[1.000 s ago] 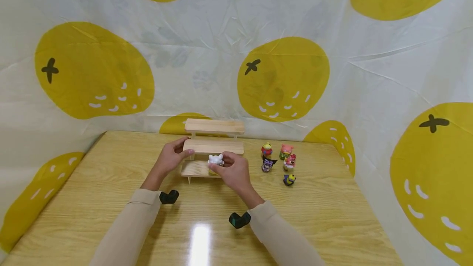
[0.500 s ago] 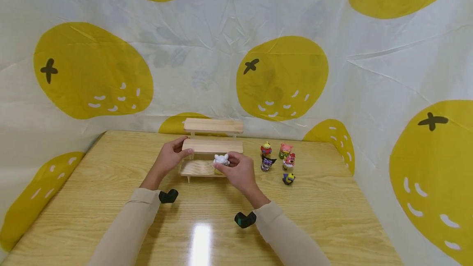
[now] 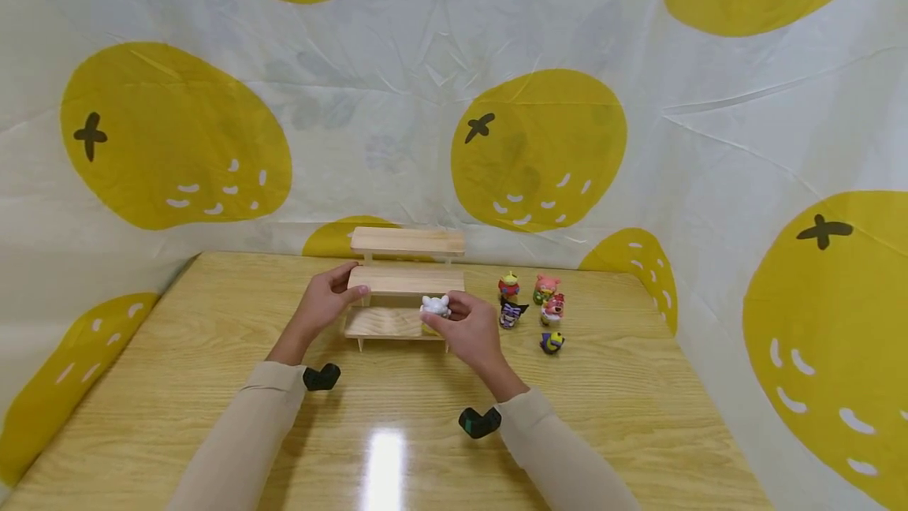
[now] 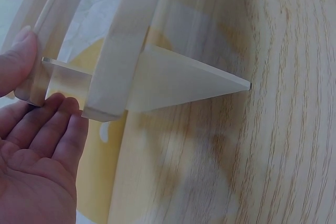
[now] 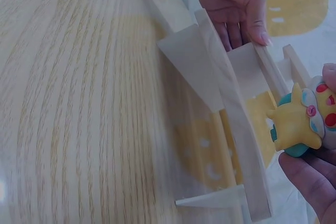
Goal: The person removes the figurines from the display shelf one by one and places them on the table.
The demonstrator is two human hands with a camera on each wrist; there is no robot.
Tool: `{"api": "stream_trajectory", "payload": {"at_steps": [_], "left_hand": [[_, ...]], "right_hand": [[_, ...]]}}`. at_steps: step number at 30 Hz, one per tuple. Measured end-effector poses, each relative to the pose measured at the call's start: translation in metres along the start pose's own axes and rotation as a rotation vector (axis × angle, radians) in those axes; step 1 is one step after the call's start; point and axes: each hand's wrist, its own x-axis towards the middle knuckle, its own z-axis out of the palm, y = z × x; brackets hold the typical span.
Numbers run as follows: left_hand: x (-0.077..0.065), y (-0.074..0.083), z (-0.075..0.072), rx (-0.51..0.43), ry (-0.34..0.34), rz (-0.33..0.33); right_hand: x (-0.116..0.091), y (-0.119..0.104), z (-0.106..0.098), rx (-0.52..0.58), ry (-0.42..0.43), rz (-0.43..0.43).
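A three-tier wooden display stand [image 3: 407, 281] stands at the back of the table. My left hand [image 3: 326, 306] grips the left end of its middle board, thumb on one face and fingers [image 4: 65, 135] on the other. My right hand [image 3: 474, 331] pinches a toy figurine [image 5: 299, 124] by its sides. The figurine has a yellow body, red cheeks, some teal, and a white eared top that shows in the head view. It is at the right end of the lowest board [image 3: 383, 322]; whether it touches the board I cannot tell.
Several small figurines stand right of the stand: a red-and-yellow one [image 3: 508, 286], a pink one [image 3: 546, 289], a red-and-white one [image 3: 552, 310], a dark purple one [image 3: 511, 314] and a blue-and-yellow one [image 3: 552, 342]. A lemon-patterned cloth [image 3: 397, 148] hangs behind the table [image 3: 610, 416].
My right hand has moved to the right with the figurine, along the lowest board toward its right end. The left hand has kept its grip on the stand.
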Motion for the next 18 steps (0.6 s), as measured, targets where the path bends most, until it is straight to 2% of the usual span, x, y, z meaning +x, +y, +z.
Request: {"api": "stream_trajectory", "payload": {"at_steps": [18], "left_hand": [[0.0,-0.001,0.0,0.025,-0.002,-0.013]], "right_hand": [[-0.001,0.004,-0.013,-0.036,0.007,-0.004]]}}
